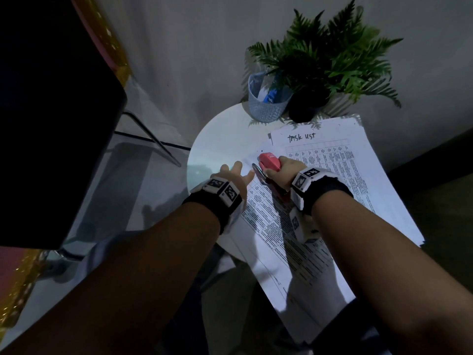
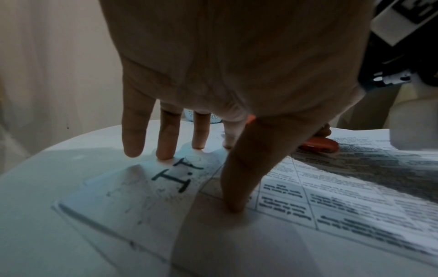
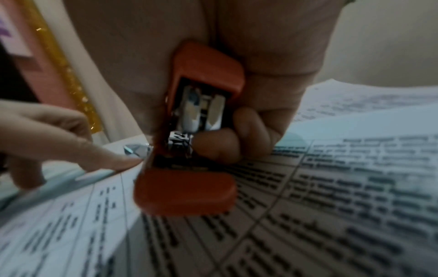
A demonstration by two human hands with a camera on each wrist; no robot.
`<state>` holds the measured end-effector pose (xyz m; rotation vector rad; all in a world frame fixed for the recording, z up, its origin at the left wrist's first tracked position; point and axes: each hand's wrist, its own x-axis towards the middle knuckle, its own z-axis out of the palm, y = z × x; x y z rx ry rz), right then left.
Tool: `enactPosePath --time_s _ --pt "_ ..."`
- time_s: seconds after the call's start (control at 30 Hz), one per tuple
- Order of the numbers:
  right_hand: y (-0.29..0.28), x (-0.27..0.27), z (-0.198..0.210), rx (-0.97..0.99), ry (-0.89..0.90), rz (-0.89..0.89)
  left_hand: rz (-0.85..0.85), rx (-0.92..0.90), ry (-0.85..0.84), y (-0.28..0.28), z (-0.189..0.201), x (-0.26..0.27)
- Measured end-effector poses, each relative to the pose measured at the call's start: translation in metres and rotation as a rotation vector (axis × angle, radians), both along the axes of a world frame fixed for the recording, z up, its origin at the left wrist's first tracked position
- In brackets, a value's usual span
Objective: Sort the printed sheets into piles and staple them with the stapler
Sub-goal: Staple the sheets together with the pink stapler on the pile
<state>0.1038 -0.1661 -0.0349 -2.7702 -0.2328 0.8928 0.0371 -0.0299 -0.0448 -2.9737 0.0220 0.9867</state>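
My right hand (image 1: 284, 167) grips a small red stapler (image 1: 268, 161) (image 3: 189, 131), held over the top left corner of the near pile of printed sheets (image 1: 281, 239). The stapler's metal base sticks out toward my left hand. My left hand (image 1: 234, 174) (image 2: 189, 146) lies spread on that corner, fingertips (image 2: 166, 153) and thumb pressing the paper down beside a handwritten mark. A second pile headed "Task List" (image 1: 345, 162) lies to the right, partly under my right wrist.
The sheets overhang a small round white table (image 1: 212, 149). At its back stand a pale mesh cup (image 1: 266, 101) with a blue item and a potted fern (image 1: 322, 60). A dark block (image 1: 51, 111) fills the left; a glass surface with metal legs lies below it.
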Motion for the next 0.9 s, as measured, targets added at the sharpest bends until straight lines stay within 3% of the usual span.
enactPosePath --time_s 0.17,0.33,0.5,0.6,0.73,0.83,0.9 --pt "-0.01 -0.002 0.004 0.003 0.024 -0.015 -0.018 -0.009 -0.053 0.004 0.0 0.001" --pt "-0.057 -0.002 0.006 -0.054 -0.04 -0.185 0.19 -0.133 -0.043 0.008 0.004 0.014" --pt "-0.098 0.004 0.005 -0.089 -0.125 -0.366 0.347 -0.107 -0.158 0.0 0.006 0.011" --pt "-0.106 0.0 0.006 -0.129 -0.171 -0.354 0.461 -0.092 -0.106 0.008 0.013 0.006" --pt "-0.1 -0.007 0.023 -0.226 -0.329 -0.253 0.448 -0.071 -0.063 0.013 0.022 0.0" --pt "-0.085 -0.017 0.036 -0.052 -0.436 -0.218 0.521 -0.245 -0.011 0.012 0.025 -0.004" --pt "-0.073 -0.027 0.045 0.106 -0.399 -0.2 0.548 -0.375 -0.084 0.012 0.026 -0.01"
